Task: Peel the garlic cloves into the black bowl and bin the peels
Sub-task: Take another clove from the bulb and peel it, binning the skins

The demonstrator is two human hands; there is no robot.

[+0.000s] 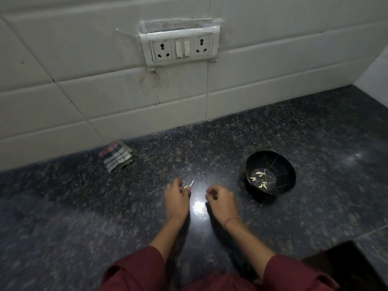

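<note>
Beside the black bowl, the left hand pinched a part-peeled garlic clove, the right hand curled, its contents unclear; stripping the loose skin seemed next.

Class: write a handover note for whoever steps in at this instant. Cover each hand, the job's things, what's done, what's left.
Left hand pinches a clove, a peel strip sticking up from it.
Right hand: fingers curled; can't tell if it holds anything.
Bowl stands to the right on the counter.
Done: several peeled cloves inside it.
Left: finish this clove, drop it in, bin the peels. No bin in view.
</note>
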